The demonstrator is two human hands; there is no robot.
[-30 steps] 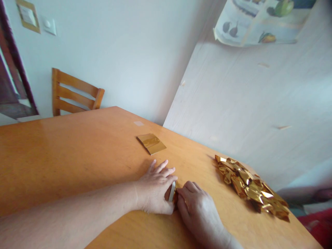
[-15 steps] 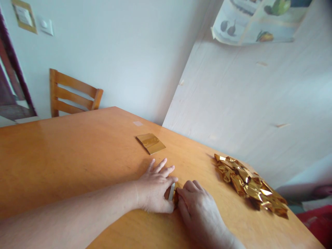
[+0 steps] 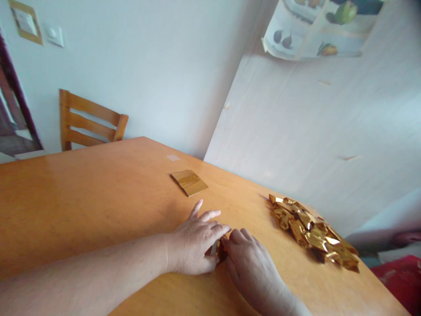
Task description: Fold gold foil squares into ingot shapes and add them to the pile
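Note:
Between my two hands lies a small piece of gold foil paper point(image 3: 222, 251), partly folded and largely covered by fingers; a pale strip of it shows by my left thumb. My left hand point(image 3: 194, 248) holds it from the left with thumb and index finger, the other fingers stretched out over the table. From the right, my right hand point(image 3: 251, 265) is closed, its curled fingers pinching the foil's near side. Just beyond my left fingertips sits a flat stack of gold foil sheets point(image 3: 189, 183). To the right, folded gold foil pieces point(image 3: 305, 228) are heaped together.
The wooden table point(image 3: 98, 193) meets the wall at the back. A small pale square point(image 3: 173, 157) lies near its far edge. Behind the far left side stands a wooden chair point(image 3: 92, 118). Something red point(image 3: 399, 281) is beyond the table's right edge.
My left index finger has moved right, towards my right hand, across the foil. My right hand stays closed at the foil. The whole view has shifted slightly.

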